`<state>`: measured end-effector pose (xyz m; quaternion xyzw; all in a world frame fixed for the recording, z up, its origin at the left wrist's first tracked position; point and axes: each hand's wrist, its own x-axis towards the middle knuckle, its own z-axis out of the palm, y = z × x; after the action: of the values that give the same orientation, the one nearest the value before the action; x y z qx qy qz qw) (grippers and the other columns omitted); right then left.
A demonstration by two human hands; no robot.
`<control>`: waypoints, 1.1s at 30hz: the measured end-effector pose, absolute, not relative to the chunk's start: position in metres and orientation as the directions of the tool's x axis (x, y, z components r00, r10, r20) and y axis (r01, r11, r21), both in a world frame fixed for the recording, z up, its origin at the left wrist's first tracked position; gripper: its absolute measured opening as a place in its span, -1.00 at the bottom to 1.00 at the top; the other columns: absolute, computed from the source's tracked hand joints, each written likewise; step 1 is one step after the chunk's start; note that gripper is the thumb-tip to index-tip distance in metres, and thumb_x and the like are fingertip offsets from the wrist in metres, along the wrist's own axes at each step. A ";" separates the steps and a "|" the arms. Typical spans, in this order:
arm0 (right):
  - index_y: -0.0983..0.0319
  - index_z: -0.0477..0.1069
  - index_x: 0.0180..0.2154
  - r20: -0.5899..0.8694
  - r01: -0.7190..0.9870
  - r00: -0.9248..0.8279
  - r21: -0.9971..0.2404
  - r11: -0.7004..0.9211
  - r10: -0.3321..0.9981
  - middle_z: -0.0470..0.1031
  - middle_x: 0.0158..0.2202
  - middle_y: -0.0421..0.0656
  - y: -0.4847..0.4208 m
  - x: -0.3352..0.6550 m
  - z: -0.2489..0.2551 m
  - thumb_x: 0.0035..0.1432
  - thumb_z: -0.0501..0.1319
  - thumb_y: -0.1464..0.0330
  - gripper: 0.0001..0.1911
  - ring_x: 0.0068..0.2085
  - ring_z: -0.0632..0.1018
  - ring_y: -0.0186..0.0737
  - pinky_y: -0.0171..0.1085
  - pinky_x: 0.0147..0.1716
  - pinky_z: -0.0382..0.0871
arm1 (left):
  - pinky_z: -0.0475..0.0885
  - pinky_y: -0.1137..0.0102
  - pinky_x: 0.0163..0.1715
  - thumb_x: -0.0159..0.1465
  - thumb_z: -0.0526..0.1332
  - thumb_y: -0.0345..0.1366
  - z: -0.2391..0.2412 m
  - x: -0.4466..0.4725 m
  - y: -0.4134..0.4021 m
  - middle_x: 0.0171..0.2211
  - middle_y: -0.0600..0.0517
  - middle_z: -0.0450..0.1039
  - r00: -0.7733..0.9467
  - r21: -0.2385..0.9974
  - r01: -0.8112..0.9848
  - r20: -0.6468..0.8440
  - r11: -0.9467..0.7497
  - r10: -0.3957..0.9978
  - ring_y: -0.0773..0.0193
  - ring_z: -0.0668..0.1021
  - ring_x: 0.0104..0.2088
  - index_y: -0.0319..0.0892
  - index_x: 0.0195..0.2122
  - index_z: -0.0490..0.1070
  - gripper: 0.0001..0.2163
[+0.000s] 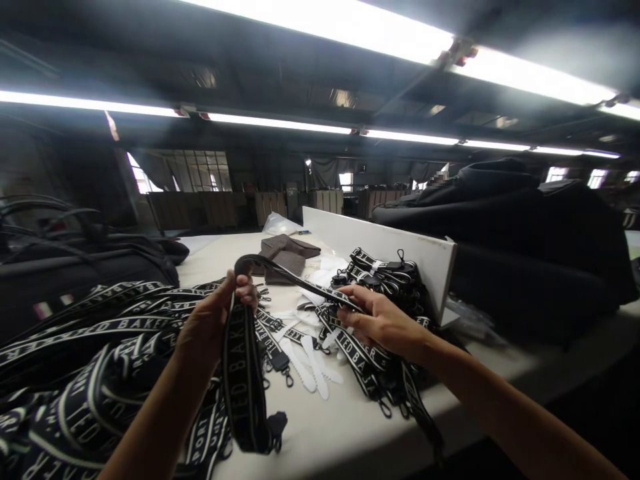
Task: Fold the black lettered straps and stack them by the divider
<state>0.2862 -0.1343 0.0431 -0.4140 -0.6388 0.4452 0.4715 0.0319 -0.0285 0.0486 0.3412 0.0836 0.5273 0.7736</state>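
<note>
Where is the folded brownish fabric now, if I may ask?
In the head view, the folded brownish fabric lies near centre on the white table, beyond the left hand and left of the white panel.

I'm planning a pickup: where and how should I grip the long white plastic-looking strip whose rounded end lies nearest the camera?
Probably pinch the long white plastic-looking strip by its rounded end, from the near side: it lies flat, that end pointing nearwards on bare white tabletop.

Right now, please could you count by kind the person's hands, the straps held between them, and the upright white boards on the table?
Left hand and right hand: 2
Held strap: 1
Upright white board: 1
Total: 4
</note>
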 end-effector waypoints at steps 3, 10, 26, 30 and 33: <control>0.34 0.46 -0.21 0.064 0.148 -0.355 -0.981 0.123 0.933 0.46 -0.40 -0.16 -0.145 0.297 0.056 0.25 0.11 0.00 -0.50 -0.64 0.31 -0.53 -0.49 -0.73 0.11 | 0.33 0.60 -0.67 0.13 0.39 -0.26 0.038 0.033 -0.025 -0.51 0.14 0.36 0.430 0.906 -0.417 0.273 -0.079 0.861 0.47 0.39 -0.64 -0.25 -0.10 0.34 -0.64; 0.36 0.48 -0.30 0.059 0.011 -0.516 -0.997 0.075 0.855 0.50 -0.57 -0.10 -0.171 0.303 0.096 0.25 0.06 -0.02 -0.44 -0.72 0.32 -0.44 -0.45 -0.80 0.06 | 0.43 0.30 -0.19 0.21 0.29 -0.21 0.027 0.063 -0.047 -0.21 -0.04 0.48 0.310 0.575 0.266 0.709 -0.774 0.633 0.17 0.52 -0.22 -0.12 -0.08 0.44 -0.74; 0.22 0.42 -0.06 0.423 -0.268 -0.296 -0.897 0.351 0.856 0.28 -0.67 -0.34 -0.163 0.278 0.092 0.27 0.03 -0.02 -0.50 -0.82 0.18 -0.49 -0.42 -0.79 0.06 | 0.42 0.19 -0.06 0.27 0.24 -0.16 0.033 0.096 -0.102 -0.20 -0.11 0.57 0.749 0.899 -0.170 0.384 -0.404 0.540 0.09 0.57 -0.16 -0.20 -0.04 0.47 -0.70; 0.22 0.41 -0.18 0.363 -0.333 -0.354 -0.910 0.246 0.862 0.26 -0.73 -0.35 -0.155 0.274 0.061 0.21 0.16 0.01 -0.59 -0.78 0.28 -0.42 -0.43 -0.76 0.17 | 0.51 0.24 -0.18 0.32 0.19 -0.19 0.043 0.089 -0.080 -0.35 -0.08 0.57 0.483 0.889 -0.334 0.446 -0.313 0.753 0.17 0.60 -0.31 -0.26 -0.09 0.44 -0.75; 0.26 0.38 -0.33 0.264 -0.354 -0.463 -0.930 0.097 0.846 0.40 -0.66 -0.24 -0.144 0.260 0.019 0.14 0.26 0.05 -0.63 -0.70 0.39 -0.38 -0.44 -0.71 0.25 | 0.54 0.40 -0.36 0.24 0.28 -0.20 0.063 0.076 -0.064 -0.40 -0.02 0.53 0.418 0.831 -0.539 0.404 -0.136 0.814 0.27 0.59 -0.42 -0.26 -0.09 0.44 -0.71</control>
<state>0.2602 -0.1443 0.0193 -0.2152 -0.5714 0.6366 0.4711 0.0757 -0.0638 0.0631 0.5414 0.1269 0.5244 0.6448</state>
